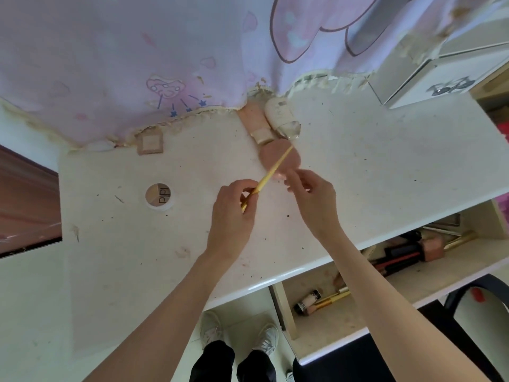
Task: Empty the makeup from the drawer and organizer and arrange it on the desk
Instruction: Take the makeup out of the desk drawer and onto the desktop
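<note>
Left hand (pixel 234 209) grips a gold stick (pixel 271 173), lower end hidden; right hand (pixel 311 195) loosely curled, empty.

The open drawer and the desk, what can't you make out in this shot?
- Drawer: its back part is hidden under the desk edge in the head view, so remaining makeup can't be counted.
- Right hand: motion blur hides whether its fingertips touch the gold pencil gripped by the left hand.
- Pink round compact: partly covered by pencil and fingers.
- Cream bottle: label too small.
</note>
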### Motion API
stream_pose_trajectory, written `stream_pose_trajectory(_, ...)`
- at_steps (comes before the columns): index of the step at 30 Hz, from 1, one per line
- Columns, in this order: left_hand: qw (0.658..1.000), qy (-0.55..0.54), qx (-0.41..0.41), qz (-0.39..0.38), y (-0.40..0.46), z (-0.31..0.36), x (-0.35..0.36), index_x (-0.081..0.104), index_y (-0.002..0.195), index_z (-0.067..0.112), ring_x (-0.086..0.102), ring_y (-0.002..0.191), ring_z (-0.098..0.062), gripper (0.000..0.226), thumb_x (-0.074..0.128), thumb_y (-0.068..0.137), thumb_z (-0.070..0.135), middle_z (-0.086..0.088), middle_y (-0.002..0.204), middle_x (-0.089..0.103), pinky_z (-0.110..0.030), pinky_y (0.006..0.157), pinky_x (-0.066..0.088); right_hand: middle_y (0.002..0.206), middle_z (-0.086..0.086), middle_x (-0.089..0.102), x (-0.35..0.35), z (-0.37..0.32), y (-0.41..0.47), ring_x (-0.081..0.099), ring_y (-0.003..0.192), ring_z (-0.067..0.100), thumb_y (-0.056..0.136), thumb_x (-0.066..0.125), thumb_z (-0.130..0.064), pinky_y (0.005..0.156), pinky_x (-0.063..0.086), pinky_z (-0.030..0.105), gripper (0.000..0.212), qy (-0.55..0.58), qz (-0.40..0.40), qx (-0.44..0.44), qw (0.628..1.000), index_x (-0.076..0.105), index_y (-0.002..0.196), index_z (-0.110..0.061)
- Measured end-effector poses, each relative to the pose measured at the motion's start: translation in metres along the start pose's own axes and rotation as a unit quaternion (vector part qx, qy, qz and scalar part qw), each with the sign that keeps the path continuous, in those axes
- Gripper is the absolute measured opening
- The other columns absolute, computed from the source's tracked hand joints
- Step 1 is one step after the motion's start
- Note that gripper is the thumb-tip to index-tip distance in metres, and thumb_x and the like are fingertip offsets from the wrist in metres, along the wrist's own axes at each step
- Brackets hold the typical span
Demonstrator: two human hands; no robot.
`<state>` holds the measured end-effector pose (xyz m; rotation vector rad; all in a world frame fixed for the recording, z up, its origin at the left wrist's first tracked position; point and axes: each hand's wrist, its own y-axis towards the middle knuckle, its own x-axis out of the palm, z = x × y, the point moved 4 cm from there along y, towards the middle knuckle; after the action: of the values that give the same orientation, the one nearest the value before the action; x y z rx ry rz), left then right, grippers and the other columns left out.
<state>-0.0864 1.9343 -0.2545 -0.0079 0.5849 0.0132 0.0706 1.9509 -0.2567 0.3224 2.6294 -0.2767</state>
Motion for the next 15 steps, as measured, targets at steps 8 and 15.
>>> stream_pose_trajectory(8,0.99,0.052,0.122,-0.045,0.005,0.026,0.057,0.056,0.118,0.013,0.048,0.102,-0.014,0.031,0.055,0.091,0.028,-0.003,0.109,0.059,-0.018,0.087,0.041,0.071,0.006,0.065,-0.046,0.021,0.023,0.063,0.066,0.019,0.095,0.047,-0.015,0.062,0.052,0.029,0.017,0.149,0.037,0.108,0.982,0.057,0.083,-0.011)
stream_pose_trajectory(15,0.945,0.275,0.163,-0.069,0.036,0.002,0.075,0.021,0.141,0.023,0.02,0.138,-0.039,0.06,0.04,0.088,0.045,-0.018,0.15,0.024,-0.053,0.109,0.019,0.117,0.023,0.048,-0.084,0.042,0.11,0.051,0.102,0.036,0.094,0.031,-0.007,0.086,0.041,0.037,0.038,-0.22,0.049,0.063,0.972,0.046,0.129,-0.004)
